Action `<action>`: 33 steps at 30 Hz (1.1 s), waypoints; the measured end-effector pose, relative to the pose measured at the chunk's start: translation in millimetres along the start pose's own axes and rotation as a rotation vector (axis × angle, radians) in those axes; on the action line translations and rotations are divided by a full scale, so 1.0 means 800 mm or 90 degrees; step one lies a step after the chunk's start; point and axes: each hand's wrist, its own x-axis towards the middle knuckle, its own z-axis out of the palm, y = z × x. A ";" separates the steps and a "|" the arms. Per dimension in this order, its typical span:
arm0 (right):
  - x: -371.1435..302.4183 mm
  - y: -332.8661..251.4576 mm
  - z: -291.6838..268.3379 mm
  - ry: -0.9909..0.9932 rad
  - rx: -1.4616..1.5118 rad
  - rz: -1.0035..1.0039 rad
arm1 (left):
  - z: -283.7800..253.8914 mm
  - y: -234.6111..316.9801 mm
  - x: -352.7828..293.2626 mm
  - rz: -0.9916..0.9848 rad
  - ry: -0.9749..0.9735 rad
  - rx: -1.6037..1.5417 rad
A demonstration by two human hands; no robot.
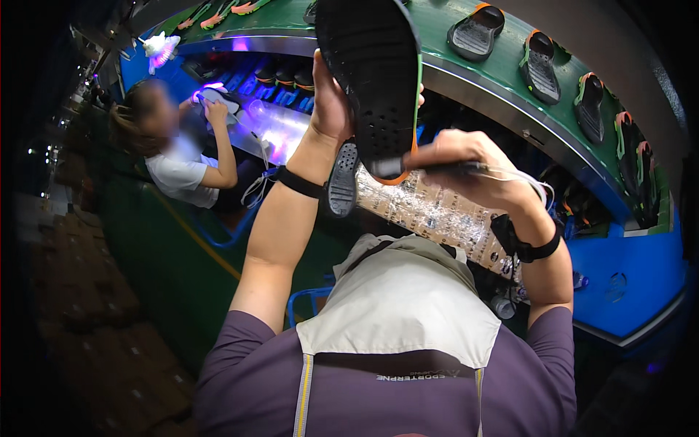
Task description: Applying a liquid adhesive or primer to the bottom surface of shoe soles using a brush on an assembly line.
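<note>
A black clog (pixel 375 80) with orange and green trim is lifted high in front of me, its ridged, perforated face turned towards me. My left hand (pixel 331 105) is wrapped round its left side; part of the hand is hidden behind it. Below that hand hangs a second dark clog (pixel 342 180); its support is hidden. My right hand (pixel 477 164), slightly blurred, grips a dark handheld tool (pixel 455 168) of a kind I cannot make out. The tool's tip is at the orange-edged lower end of the raised clog. A pale cord (pixel 520 175) runs by my right wrist.
Several black clogs (pixel 540 67) stand on the green conveyor (pixel 437 73) ahead and right. A wrapped cardboard surface (pixel 437 215) lies below my hands. At the left, a person (pixel 178 146) handles a shoe under purple light. A blue panel (pixel 619 284) stands at the right.
</note>
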 end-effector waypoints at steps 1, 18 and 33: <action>0.003 -0.001 0.007 0.070 -0.152 0.034 | 0.002 -0.001 0.008 -0.023 0.011 0.017; 0.019 0.013 0.010 -0.010 -0.141 0.067 | 0.019 -0.017 0.059 -0.314 0.065 0.350; 0.023 0.026 0.044 -0.112 -0.195 -0.031 | -0.023 -0.014 0.036 -0.403 0.168 0.566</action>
